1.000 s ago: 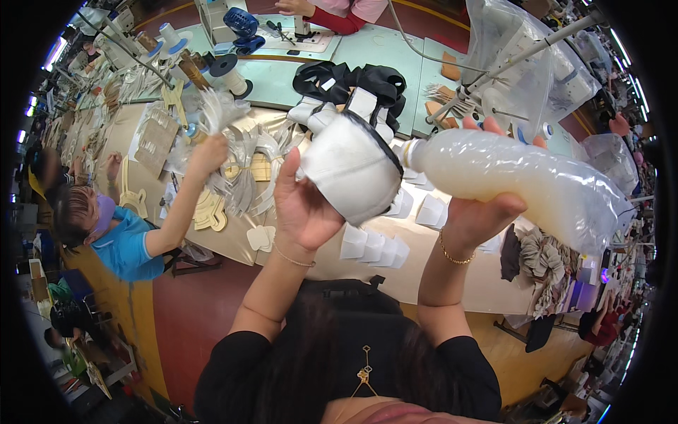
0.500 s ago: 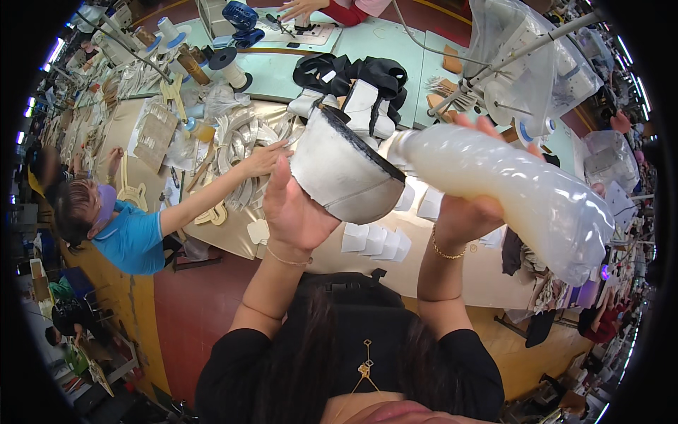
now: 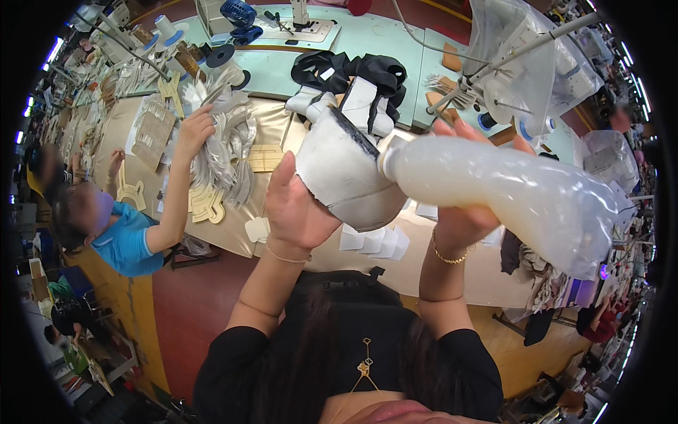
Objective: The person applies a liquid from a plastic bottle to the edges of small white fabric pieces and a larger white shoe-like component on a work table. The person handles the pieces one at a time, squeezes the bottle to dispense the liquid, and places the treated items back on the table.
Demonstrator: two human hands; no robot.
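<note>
My left hand (image 3: 300,208) holds up a white curved piece (image 3: 349,173), which looks like a shoe upper, with a dark strip along its top edge. Its thumb stands up beside the piece, and the other fingers are hidden behind it. In my right hand (image 3: 466,220) lies a large translucent plastic bottle (image 3: 494,180) with whitish contents, tilted with its neck toward the piece. The neck end is at the right end of the dark strip; whether they touch I cannot tell. Small white flat pieces (image 3: 381,242) lie on the table below.
Similar white pieces with black straps (image 3: 385,74) are piled beyond my hands. At the left, a co-worker in a blue shirt (image 3: 131,244) handles bundles of pale strips (image 3: 229,134). A sewing machine (image 3: 302,25) and thread spools (image 3: 224,63) stand farther back; a metal pole (image 3: 519,56) rises at right.
The white piece has tipped, showing less of its opening, and the bottle's neck has shifted left and down against its edge. The co-worker's hand has moved away from my left hand, lifting strips.
</note>
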